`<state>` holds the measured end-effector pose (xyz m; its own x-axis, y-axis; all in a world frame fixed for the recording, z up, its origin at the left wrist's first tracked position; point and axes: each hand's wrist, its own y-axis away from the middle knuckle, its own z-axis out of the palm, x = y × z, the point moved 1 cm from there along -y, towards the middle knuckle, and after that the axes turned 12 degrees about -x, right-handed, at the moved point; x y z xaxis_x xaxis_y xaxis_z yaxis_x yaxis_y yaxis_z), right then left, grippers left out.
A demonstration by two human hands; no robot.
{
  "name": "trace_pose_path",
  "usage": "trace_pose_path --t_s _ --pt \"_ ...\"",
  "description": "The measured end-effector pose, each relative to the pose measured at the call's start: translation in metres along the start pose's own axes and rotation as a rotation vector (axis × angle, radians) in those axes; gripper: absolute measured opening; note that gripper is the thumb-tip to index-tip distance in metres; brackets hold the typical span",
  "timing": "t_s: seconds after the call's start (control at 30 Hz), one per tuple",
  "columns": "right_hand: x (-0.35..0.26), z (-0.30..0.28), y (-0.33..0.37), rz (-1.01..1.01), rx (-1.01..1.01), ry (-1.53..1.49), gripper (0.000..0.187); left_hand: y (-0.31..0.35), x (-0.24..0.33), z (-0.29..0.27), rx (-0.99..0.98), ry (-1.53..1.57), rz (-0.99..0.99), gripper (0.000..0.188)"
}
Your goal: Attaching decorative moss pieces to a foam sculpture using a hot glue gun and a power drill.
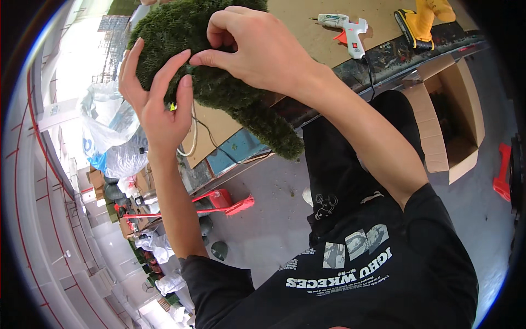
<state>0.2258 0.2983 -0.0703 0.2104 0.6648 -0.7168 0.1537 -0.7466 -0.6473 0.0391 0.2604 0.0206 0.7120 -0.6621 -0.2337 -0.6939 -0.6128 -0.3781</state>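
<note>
A dark green piece of artificial moss or grass [181,27] lies on the table at the upper left, with a narrow strip [268,126] hanging over the near edge. My left hand [161,101] rests against its left side, fingers spread and the thumb raised. My right hand [263,49] is over the top of the piece, its fingers curled toward the thumb, which meets the green surface. Whatever lies between those right fingertips is too small or hidden to make out. A small bright yellow-green bit [173,106] shows by my left palm.
A white glue gun [342,27] with a red trigger lies on the tabletop [298,22], its cord over the edge. Beside it stands a yellow cordless tool [422,24]. An opened cardboard box [433,126] is at right, plastic bags [112,123] at left, a red object [230,202] below.
</note>
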Motion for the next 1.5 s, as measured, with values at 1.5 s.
trace_pose_path --t_s 1.5 --pt "0.133 -0.094 0.328 0.815 -0.466 0.279 0.018 0.243 0.295 0.195 -0.287 1.261 -1.293 0.059"
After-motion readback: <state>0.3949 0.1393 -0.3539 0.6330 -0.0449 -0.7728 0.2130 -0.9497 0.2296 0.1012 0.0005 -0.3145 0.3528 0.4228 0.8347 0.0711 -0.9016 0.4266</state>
